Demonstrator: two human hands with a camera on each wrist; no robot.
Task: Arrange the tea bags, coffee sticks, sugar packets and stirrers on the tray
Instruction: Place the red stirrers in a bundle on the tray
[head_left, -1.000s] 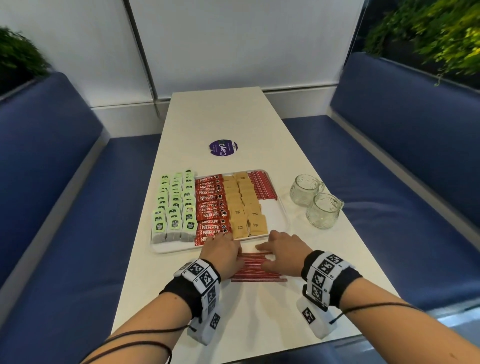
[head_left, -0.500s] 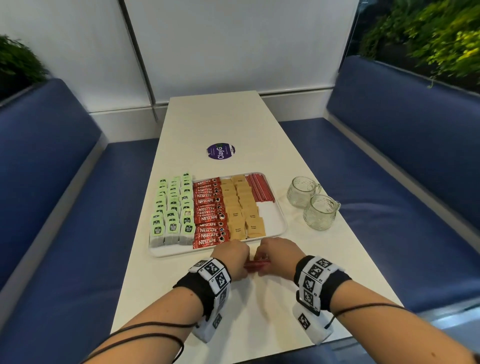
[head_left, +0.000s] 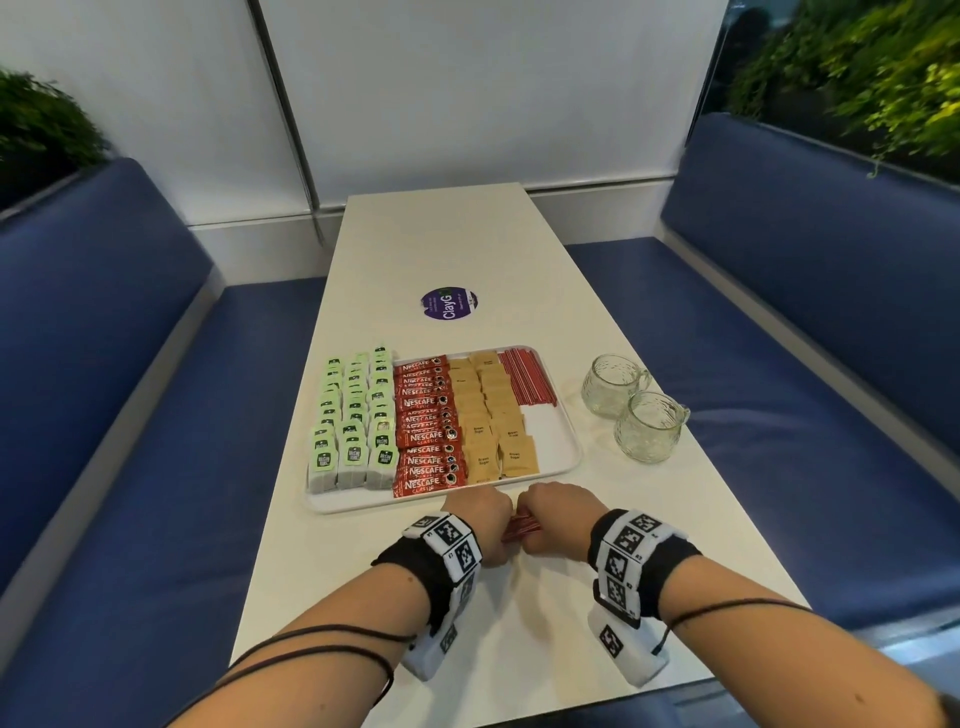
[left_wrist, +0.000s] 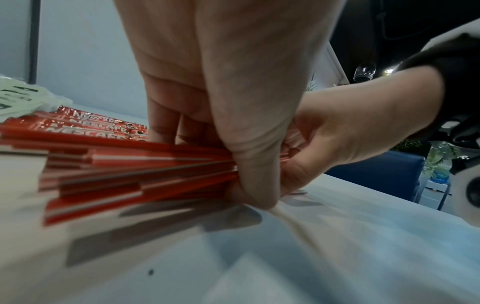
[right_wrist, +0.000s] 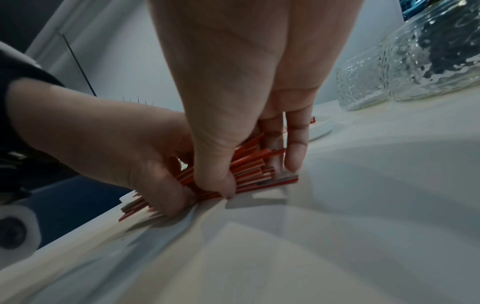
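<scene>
A white tray (head_left: 563, 462) holds rows of green tea bags (head_left: 356, 421), red Nescafe coffee sticks (head_left: 426, 431), brown sugar packets (head_left: 491, 415) and red stirrers (head_left: 527, 382) at its far right. Just in front of the tray, both hands grip one bundle of red stirrers (head_left: 521, 527) against the table. My left hand (head_left: 480, 522) holds its left part, thumb and fingers curled round the stirrers (left_wrist: 145, 170). My right hand (head_left: 558, 519) grips the right part, where the stirrer ends (right_wrist: 257, 166) fan out beside its fingers (right_wrist: 294, 156).
Two empty glass cups (head_left: 649, 426) stand right of the tray, close to the right hand, and show large in the right wrist view (right_wrist: 405, 67). A purple round sticker (head_left: 449, 304) lies farther up the white table (head_left: 467, 239). Blue benches flank both sides.
The stirrers lay spread flat under both hands a second ago. The hands have drawn together and gathered them into one tight bundle.
</scene>
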